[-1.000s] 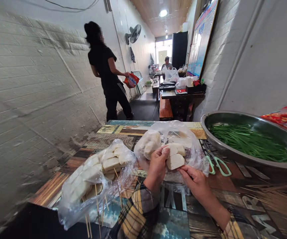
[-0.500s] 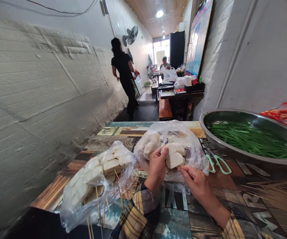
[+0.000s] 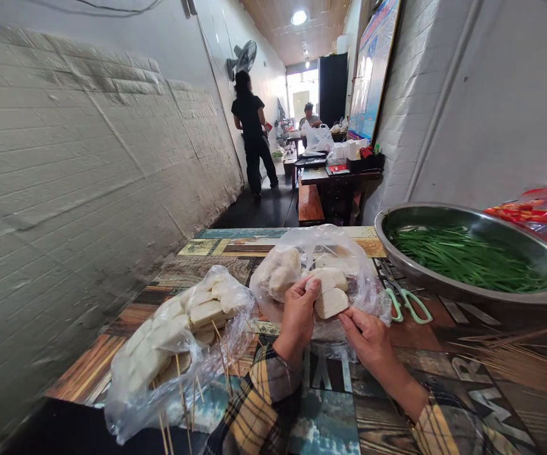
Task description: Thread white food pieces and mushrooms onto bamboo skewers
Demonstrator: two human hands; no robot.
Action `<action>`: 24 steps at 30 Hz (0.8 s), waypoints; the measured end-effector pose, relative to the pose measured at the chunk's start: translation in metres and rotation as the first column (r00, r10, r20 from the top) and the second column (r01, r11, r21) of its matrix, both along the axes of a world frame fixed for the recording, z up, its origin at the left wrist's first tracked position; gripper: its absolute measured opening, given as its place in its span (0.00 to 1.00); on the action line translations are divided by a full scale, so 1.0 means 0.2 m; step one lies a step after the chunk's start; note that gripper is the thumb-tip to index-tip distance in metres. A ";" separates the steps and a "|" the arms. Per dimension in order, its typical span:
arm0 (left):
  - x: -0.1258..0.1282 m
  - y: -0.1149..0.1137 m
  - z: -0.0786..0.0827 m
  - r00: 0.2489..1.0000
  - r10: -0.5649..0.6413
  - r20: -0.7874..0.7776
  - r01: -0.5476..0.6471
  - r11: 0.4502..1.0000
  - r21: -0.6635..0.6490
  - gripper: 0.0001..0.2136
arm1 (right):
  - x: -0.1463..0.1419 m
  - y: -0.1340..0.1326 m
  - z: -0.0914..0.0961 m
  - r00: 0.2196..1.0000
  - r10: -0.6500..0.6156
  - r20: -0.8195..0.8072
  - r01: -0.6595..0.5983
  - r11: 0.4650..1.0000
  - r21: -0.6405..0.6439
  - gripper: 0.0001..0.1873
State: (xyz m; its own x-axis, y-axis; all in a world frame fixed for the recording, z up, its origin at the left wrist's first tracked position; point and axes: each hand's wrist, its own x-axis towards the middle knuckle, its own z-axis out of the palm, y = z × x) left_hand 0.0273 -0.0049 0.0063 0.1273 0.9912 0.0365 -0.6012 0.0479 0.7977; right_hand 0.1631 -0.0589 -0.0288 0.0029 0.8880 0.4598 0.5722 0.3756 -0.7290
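Note:
My left hand is closed on a thick white slice that looks like tofu or steamed bread; its thumb lies on top. At the slice's lower right corner, my right hand pinches a thin skewer, mostly hidden by the fingers and the slice. Both hands are over an open clear plastic bag with more white pieces in it. To the left, a second plastic bag holds several stacked white slices, with bamboo skewers sticking out toward me.
A steel basin of cut green stalks stands at the right, with green-handled scissors beside it. Loose skewers lie on the patterned table. Behind are a person in black, a seated person and another table.
The right fingertips are now up against the slice's corner, and the bit of skewer that showed between them is hidden. The person in black has walked farther away. The view has shifted slightly.

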 end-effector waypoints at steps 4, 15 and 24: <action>0.01 0.00 -0.01 1.000 -0.003 -0.031 0.003 1.000 0.000 0.19 | -0.01 0.00 0.02 1.000 -0.013 -0.019 0.013 1.000 0.007 0.17; -0.10 0.07 0.02 0.958 0.175 -0.225 -0.140 0.976 0.167 0.19 | 0.12 0.03 0.16 0.907 -0.195 -0.372 0.175 0.981 -0.088 0.20; -0.11 0.15 -0.10 0.515 0.553 -0.655 -0.003 0.766 0.643 0.13 | 0.14 0.05 0.19 0.945 -0.163 -0.285 0.152 0.987 -0.060 0.19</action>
State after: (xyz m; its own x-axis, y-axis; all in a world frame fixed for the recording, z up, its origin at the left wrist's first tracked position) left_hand 0.0057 0.0257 -0.0128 0.0934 0.8173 0.5686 0.3744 -0.5580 0.7405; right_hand 0.1902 -0.0487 0.0090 0.2717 0.8817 0.3857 0.3854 0.2676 -0.8831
